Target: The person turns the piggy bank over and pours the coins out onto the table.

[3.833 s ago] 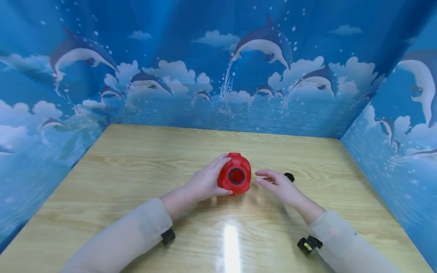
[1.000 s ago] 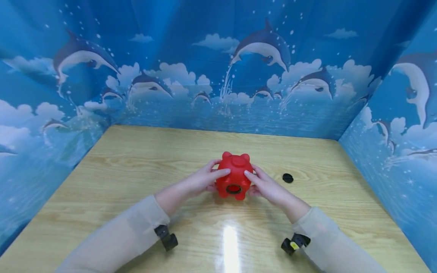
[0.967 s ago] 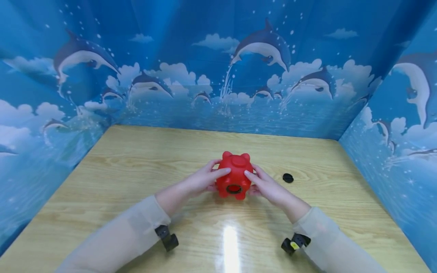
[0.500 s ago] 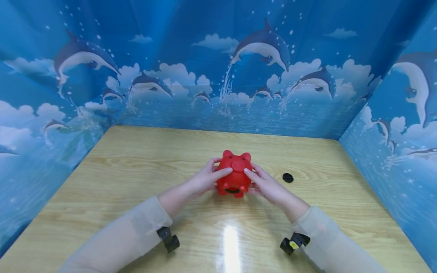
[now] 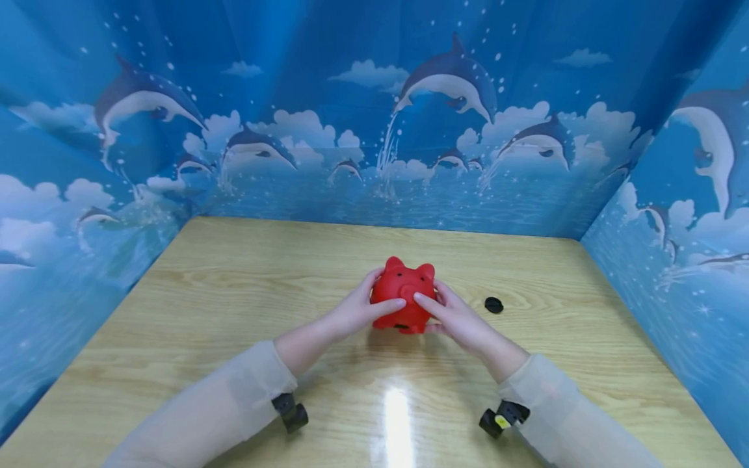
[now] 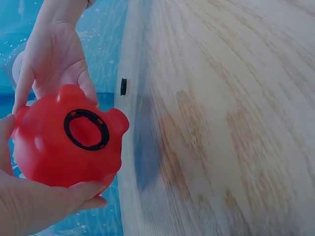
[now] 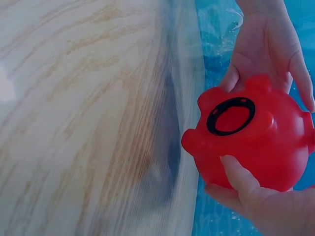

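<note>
A red piggy bank [image 5: 404, 286] is held between both hands a little above the table, its face and snout turned toward me in the head view. My left hand [image 5: 359, 305] grips its left side, thumb across the front. My right hand [image 5: 459, 318] grips the other side, its thumb beside the snout. Both wrist views show the piggy bank's underside, where a black ring [image 6: 86, 130] surrounds an uncovered round hole. To the right on the table lies a small black round plug [image 5: 494, 305], apart from both hands.
The wooden table [image 5: 263, 273] reaches back to a blue curtain [image 5: 328, 84] printed with dolphins, which also hangs at both sides. A black wrist camera is strapped to each sleeve. Light glares off the table's near middle.
Earlier the left hand alone held the piggy bank, hole toward me. The right hand then took its other side. It has since been turned upright, face now toward me, hole downward.
</note>
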Demonstrator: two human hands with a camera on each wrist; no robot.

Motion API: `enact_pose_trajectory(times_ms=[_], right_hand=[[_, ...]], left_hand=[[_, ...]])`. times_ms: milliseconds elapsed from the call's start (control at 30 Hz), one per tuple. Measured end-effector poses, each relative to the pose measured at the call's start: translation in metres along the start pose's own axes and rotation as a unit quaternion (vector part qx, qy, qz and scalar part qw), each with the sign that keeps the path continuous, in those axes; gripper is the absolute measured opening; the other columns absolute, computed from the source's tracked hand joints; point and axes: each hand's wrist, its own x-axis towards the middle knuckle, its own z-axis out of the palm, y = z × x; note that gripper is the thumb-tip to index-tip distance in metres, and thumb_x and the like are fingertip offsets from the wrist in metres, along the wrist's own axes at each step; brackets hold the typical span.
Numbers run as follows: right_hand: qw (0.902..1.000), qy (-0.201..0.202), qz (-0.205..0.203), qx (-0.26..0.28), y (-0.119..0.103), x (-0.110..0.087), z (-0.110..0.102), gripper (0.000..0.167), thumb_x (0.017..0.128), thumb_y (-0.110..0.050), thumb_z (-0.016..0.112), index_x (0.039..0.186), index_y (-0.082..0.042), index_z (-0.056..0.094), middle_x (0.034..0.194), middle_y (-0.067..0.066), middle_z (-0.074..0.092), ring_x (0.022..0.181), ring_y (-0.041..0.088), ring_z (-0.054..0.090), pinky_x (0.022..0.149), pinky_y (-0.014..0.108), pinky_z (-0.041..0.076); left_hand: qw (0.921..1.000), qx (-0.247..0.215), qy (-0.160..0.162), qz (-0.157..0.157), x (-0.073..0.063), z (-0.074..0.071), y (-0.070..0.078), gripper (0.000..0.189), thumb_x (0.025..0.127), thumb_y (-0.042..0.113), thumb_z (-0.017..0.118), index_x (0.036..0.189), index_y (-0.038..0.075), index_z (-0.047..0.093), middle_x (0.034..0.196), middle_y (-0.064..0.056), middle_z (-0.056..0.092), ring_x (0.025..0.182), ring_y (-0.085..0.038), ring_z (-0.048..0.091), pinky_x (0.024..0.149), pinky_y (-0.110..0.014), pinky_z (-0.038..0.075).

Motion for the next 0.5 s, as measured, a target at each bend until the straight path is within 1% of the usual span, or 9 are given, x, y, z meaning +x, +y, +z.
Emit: enact_pose_trajectory(times_ms=[100,267,500], right_hand=[[0.9998,0.011,-0.005,-0.015,-0.0001,-0.0006,0.0015,0.076,0.090,-0.041,0.059,0.148,-0.015,0.017,0.142,0.013,0.033,0.123,0.034,0.041,0.089,0.043,0.048],[0.9985,0.031,-0.012,-0.044,0.0010,-0.0022,0.0040,0.082,0.088,-0.042,0.061,0.149,-0.016,0.012,0.149,0.011,0.023,0.128,0.034,0.036,0.090,0.042,0.047],[0.9982,0.035,-0.012,-0.047,0.0019,-0.0026,0.0043,0.082,0.087,-0.039,0.064,0.149,-0.018,0.014,0.150,0.010,0.021,0.129,0.035,0.034,0.091,0.042,0.047]], left_hand=[[0.9999,-0.010,0.009,0.004,-0.0005,0.0012,0.0013,0.086,0.080,0.039,0.072,0.147,0.023,0.021,0.136,-0.003,0.041,0.122,-0.026,0.041,0.084,-0.040,0.051],[0.9996,-0.014,0.024,0.003,-0.0008,0.0017,0.0021,0.086,0.079,0.037,0.074,0.147,0.023,0.024,0.138,-0.003,0.040,0.120,-0.027,0.043,0.082,-0.039,0.052],[0.9995,-0.014,0.028,0.001,0.0007,0.0011,-0.0013,0.088,0.077,0.032,0.076,0.147,0.022,0.023,0.143,-0.003,0.034,0.120,-0.030,0.044,0.082,-0.040,0.052]])
